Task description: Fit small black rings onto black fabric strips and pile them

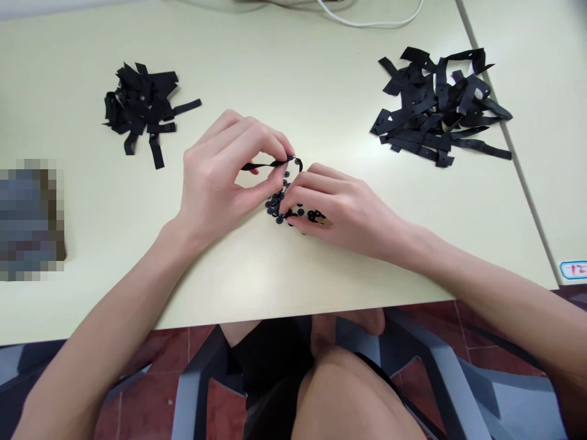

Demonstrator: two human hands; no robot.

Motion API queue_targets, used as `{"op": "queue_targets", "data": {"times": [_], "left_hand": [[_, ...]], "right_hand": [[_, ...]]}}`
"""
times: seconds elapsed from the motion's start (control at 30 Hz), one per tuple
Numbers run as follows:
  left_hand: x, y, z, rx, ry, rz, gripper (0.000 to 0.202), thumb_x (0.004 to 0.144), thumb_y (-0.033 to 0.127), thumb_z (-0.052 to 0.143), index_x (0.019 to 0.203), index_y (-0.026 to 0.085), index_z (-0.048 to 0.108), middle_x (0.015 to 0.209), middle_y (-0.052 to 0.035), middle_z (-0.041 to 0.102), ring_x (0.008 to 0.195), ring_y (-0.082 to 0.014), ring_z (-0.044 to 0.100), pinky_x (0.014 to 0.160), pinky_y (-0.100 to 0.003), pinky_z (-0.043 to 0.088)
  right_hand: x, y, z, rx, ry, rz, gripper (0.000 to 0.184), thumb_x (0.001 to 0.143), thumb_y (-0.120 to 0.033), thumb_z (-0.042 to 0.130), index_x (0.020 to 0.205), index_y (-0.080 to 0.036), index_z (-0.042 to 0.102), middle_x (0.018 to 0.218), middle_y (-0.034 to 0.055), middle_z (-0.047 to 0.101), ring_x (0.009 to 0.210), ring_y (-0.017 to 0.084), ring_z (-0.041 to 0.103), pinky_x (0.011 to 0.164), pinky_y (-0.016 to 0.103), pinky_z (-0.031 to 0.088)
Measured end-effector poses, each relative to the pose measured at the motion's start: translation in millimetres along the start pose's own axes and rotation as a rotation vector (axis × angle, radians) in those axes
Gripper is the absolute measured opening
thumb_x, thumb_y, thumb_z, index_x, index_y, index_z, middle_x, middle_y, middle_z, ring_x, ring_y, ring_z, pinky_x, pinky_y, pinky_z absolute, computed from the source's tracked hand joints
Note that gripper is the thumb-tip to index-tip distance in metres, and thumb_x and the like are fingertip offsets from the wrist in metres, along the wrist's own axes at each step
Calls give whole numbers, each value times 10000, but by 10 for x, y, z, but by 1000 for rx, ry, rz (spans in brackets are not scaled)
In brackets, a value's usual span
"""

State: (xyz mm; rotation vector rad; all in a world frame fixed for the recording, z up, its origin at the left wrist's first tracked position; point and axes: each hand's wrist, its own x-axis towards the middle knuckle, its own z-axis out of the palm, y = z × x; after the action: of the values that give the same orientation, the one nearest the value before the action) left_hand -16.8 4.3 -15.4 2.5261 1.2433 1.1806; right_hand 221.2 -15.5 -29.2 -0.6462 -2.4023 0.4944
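Note:
My left hand (pixel 224 177) pinches a thin black strip (pixel 268 164) between thumb and fingertips, holding it just above the table. My right hand (pixel 337 205) rests curled on a small heap of black round buttons (pixel 280 208), its fingertips pressed together on one of them; which piece is too small to make out. The two hands almost touch at the middle of the pale table (pixel 298 104). The strip's right end curls beside my right fingertips.
A small pile of black strips (pixel 140 107) lies at the back left and a larger pile (pixel 438 110) at the back right. A white cable (pixel 367 21) runs along the far edge. A blurred-out object (pixel 30 220) sits at the left. A second table (pixel 541 122) adjoins on the right.

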Motion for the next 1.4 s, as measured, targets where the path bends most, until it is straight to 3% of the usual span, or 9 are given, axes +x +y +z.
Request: {"op": "queue_targets", "data": {"times": [0.27,0.47,0.87,1.07,1.17,1.33,1.4], "left_hand": [[18,-25,17,1,17,76,124,1081,300,701,971,245,686,1005,-34,810,960,-218,742,749,-357,693],[21,10,-8,10,30,106,71,1066,305,722,1002,276,716,943,-15,797,958,-229,767,650,-345,691],[12,6,-18,-33,3,127,82,1053,223,763,1070,301,744,1077,-9,812,1003,-226,774,726,-356,694],[20,-42,-13,-17,27,166,21,1081,291,752,1064,303,758,1136,-24,796,1024,-228,777,764,-369,686],[14,-79,8,-9,43,208,54,1083,338,771,1071,286,762,1110,-25,793,990,-217,763,822,-387,670],[-19,-85,6,-25,-17,203,115,1092,433,770,1079,319,780,1093,-18,787,982,-223,764,849,-420,653],[-36,-52,-18,-30,-37,188,68,1093,430,766,1083,369,791,1099,-9,797,996,-238,772,826,-438,656]], "right_hand": [[11,11,33,-9,9,5,180,1145,-133,571,1111,-243,709,1054,73,758,978,243,639,885,390,551],[32,-40,-45,74,144,31,209,1163,-135,555,1107,-250,721,1052,38,747,890,178,704,811,335,578],[17,17,-40,145,176,69,187,1111,-139,675,1067,-266,804,1089,29,807,911,178,763,818,336,640],[66,-143,-262,358,352,276,136,1050,-188,792,1057,-313,845,1073,21,853,989,245,812,954,456,725],[100,-129,-303,484,436,354,173,970,-185,865,983,-357,854,1007,12,858,937,258,825,925,445,748],[138,-51,-327,677,337,465,98,947,-331,936,936,-326,838,917,5,841,844,233,807,864,414,746],[137,-38,-347,741,272,497,184,947,-424,949,944,-280,834,916,17,830,861,221,798,864,403,729]]}}
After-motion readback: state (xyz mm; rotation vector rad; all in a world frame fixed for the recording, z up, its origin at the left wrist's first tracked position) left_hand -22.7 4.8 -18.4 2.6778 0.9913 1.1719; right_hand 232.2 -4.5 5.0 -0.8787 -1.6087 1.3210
